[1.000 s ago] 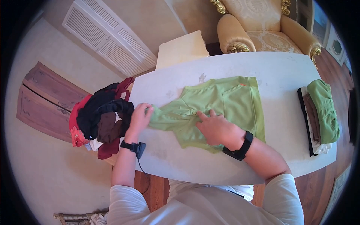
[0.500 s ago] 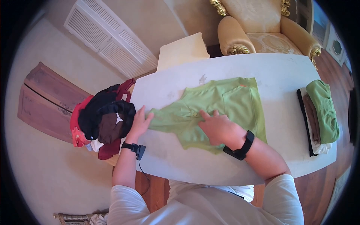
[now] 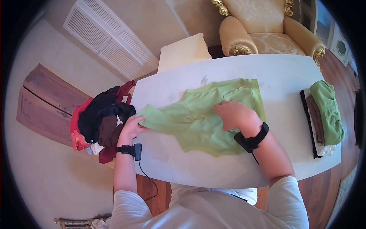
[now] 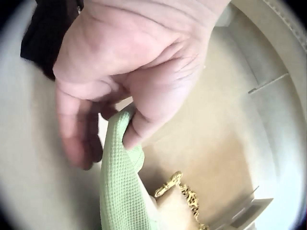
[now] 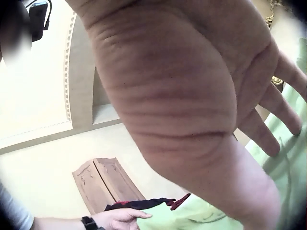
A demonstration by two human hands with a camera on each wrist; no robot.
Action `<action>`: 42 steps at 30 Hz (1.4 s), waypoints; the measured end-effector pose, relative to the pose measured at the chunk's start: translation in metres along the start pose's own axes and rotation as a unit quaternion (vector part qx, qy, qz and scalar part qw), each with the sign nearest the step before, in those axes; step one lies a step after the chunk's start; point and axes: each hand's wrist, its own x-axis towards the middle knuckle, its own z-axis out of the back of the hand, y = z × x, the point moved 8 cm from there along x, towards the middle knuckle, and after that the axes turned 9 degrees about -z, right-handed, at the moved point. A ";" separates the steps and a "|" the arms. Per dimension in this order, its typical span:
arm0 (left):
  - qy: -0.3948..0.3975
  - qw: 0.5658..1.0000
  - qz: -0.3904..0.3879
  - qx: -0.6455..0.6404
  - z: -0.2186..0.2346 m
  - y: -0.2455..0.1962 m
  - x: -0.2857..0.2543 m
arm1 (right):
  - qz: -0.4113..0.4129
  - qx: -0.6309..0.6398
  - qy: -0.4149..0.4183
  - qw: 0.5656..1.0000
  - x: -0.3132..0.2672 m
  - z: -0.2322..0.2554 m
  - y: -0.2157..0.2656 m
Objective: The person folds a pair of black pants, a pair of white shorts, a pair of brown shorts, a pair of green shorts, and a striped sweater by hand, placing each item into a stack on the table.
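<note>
A green buttoned shirt (image 3: 179, 114) lies spread across the table, its narrow end toward the left and its hem to the right. My left hand (image 3: 130, 127) pinches that narrow end; in the left wrist view the thumb and fingers grip the waffle-knit fabric (image 4: 120, 187), raised in a fold. Over the middle of the shirt, near its pocket, my right hand (image 3: 237, 116) rests palm down. In the right wrist view its fingers (image 5: 261, 134) are spread and extended against the green cloth.
A heap of dark and red clothes (image 3: 101, 118) sits at the table's left edge. Folded garments, green on top (image 3: 328, 112), lie at the right end of the white table (image 3: 286, 152). Beyond the far edge are a gold armchair (image 3: 267, 34) and a cream cabinet (image 3: 183, 53).
My left hand has shifted slightly left and now grips the shirt's narrow end, which is drawn left and raised. My right hand has slid right across the shirt, uncovering its buttons.
</note>
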 end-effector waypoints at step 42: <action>-0.022 0.932 -0.276 0.235 -0.133 -0.031 0.001 | 0.026 -0.001 0.150 0.988 0.002 -0.009 0.022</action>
